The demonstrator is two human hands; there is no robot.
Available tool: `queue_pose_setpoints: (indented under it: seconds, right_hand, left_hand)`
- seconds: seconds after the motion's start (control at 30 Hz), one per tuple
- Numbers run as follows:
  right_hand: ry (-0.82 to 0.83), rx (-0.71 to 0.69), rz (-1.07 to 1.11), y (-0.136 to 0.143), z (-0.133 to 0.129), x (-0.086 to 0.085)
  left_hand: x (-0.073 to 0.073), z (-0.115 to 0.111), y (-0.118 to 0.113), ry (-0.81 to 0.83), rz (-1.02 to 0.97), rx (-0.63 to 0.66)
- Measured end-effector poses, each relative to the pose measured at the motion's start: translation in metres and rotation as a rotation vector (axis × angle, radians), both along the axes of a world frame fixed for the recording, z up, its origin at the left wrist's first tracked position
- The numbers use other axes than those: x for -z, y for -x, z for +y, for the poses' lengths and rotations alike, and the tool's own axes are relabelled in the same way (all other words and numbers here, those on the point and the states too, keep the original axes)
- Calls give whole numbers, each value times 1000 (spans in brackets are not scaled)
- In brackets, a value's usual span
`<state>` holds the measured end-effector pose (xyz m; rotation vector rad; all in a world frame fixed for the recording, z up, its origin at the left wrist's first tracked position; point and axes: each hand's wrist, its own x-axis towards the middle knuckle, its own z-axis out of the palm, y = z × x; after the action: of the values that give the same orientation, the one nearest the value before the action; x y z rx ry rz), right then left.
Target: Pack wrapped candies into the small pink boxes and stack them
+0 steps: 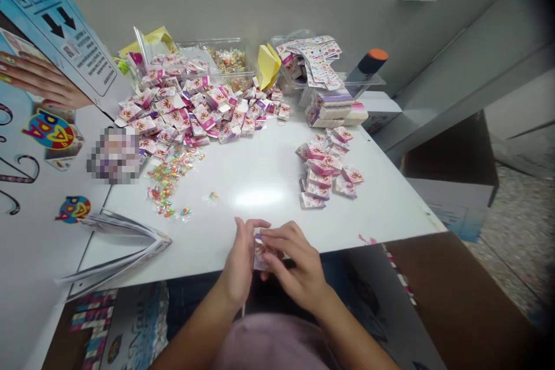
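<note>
Near the front edge of the white table (260, 185), both hands are around one small pink and purple printed box (261, 254). My left hand (241, 254) holds it from the left side, with fingers curled behind it. My right hand (297, 260) grips it from the right, thumb on the front and fingertips at the top. Beyond the hands lies a small clear packet of coloured pieces (213, 196). More such packets (167, 182) form a loose strip at the left. Several similar small boxes (321, 167) are grouped to the right.
A large heap of small boxes (195, 107) fills the back left. Behind it stands a clear tray of coloured packets (232, 59). Sticker sheets (318, 58), stacked flat cartons (332, 105) and a dark bottle with orange top (368, 66) stand back right. An open booklet (125, 243) lies left.
</note>
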<state>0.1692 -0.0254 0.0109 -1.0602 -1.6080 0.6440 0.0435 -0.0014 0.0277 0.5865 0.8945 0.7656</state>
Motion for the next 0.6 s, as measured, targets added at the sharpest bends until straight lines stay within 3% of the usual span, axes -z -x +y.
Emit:
queue_pose_setpoints:
  seconds: [0.13, 0.23, 0.33, 0.47, 0.6]
  right_hand:
    - [389, 83, 240, 2, 1, 3]
    - [489, 67, 280, 2, 1, 3]
    - [438, -7, 296, 0, 0, 1]
    - [216, -69, 148, -3, -5, 1]
    - [56, -16, -44, 2, -14, 8]
  left_hand:
    - [6, -3, 2, -104, 137, 63]
    - [7, -4, 4, -141, 184, 110]
    - [7, -2, 7, -138, 172, 150]
    - [8, 1, 14, -97, 146, 147]
    - [10, -1, 19, -72, 143, 153]
